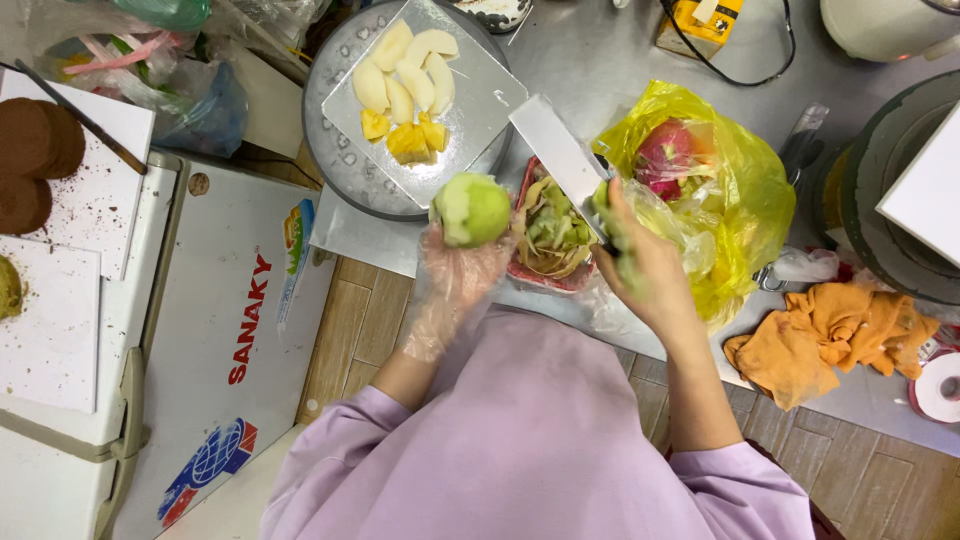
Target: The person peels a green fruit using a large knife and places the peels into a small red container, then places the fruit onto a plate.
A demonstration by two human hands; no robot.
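My left hand (455,275), in a clear plastic glove, holds a round green fruit (473,209), partly peeled, at waist height in front of me. My right hand (640,255) is bare and grips the handle of a wide-bladed knife (557,153); the blade points up and left, apart from the fruit. Between the hands lies a red bag of green peelings (548,238). Behind the fruit, a metal tray (478,105) on a round pot carries pale fruit slices (405,75) and yellow chunks (415,140).
A yellow plastic bag (745,190) with a pink dragon fruit (668,155) sits right of the knife. An orange cloth (830,335) lies at the counter's right edge. A white chest freezer (215,340) stands left, with brown round cakes (35,150) on white boards.
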